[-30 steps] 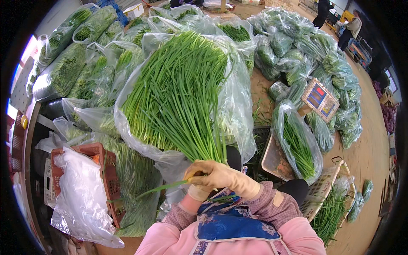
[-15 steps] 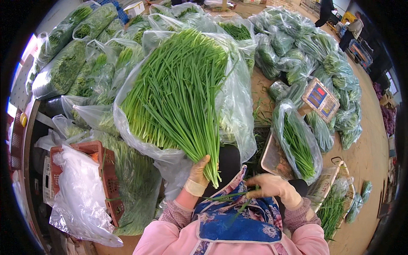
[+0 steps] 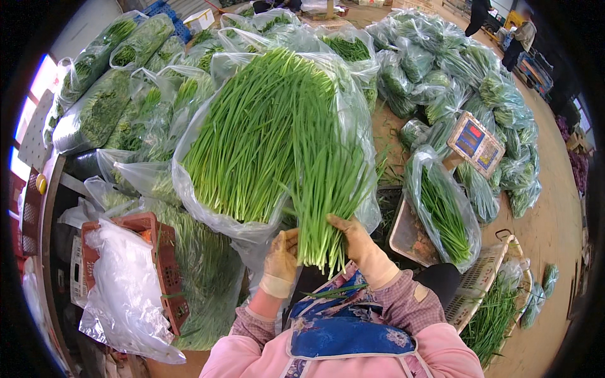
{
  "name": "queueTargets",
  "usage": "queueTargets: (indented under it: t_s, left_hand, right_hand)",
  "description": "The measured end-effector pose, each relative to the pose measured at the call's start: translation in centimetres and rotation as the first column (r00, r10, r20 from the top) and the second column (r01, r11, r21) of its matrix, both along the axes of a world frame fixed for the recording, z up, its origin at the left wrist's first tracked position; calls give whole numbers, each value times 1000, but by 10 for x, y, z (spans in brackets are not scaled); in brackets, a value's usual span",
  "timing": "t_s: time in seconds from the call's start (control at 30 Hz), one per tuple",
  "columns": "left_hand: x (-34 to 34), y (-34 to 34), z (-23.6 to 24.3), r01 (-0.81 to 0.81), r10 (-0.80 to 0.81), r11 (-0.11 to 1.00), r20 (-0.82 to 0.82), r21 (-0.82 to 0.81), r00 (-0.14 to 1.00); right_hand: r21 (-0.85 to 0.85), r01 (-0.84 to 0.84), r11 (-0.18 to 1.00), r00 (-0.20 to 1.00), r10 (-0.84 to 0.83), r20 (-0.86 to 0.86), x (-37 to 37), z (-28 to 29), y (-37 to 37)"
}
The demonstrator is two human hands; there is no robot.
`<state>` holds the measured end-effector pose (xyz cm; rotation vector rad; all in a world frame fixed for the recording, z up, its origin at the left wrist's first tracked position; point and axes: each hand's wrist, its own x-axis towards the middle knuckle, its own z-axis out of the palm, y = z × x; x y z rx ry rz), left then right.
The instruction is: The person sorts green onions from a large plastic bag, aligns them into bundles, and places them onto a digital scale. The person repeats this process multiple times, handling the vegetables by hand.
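Observation:
A loose bunch of garlic chives (image 3: 324,189) lies over the right part of a large clear bag (image 3: 186,142) full of more chives, its pale cut ends toward me. My gloved right hand (image 3: 365,247) grips the bunch from its right side near the cut ends, thumb on top. On the left side of those ends, my gloved left hand (image 3: 280,258) is cupped with fingers partly curled, close beside the stalks; whether it touches them is hard to see. A few loose green leaves (image 3: 337,291) lie on my blue flowered apron (image 3: 353,337).
A red-brown crate (image 3: 165,277) with clear plastic bags (image 3: 129,277) stands at left. Right are a bagged bunch (image 3: 441,214) on a tray (image 3: 408,242), a display on a stand (image 3: 477,143) and a cream basket (image 3: 482,283) of loose greens. Filled bags (image 3: 435,63) pile up behind; people stand far right.
The bunch has swung right and now lies straighter. My right hand has come up from the apron to grip it, and my left hand has let go, staying beside the ends.

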<state>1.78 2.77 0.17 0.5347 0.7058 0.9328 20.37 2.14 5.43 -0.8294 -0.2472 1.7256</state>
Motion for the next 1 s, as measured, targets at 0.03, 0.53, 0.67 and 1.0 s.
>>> queueTargets:
  t_s: [0.03, 0.53, 0.67, 1.0]
  left_hand:
    - [10, -3, 6, -103, 103, 995, 16, 3, 995]
    - [51, -21, 57, 20, -5, 956, -53, 292, 999]
    - [41, -9, 6, 190, -132, 971, 336, -148, 933]
    - [57, -13, 13, 27, -3, 993, 199, -115, 980]
  right_hand:
    - [-33, 1, 999, 1000, -2, -24, 5, -9, -2]
    - [118, -768, 629, -216, -427, 878, 26, -34, -1]
    - [-343, -388, 856, 320, 474, 820, 12, 21, 7]
    - [-132, -348, 928, 54, 160, 986, 7, 22, -5]
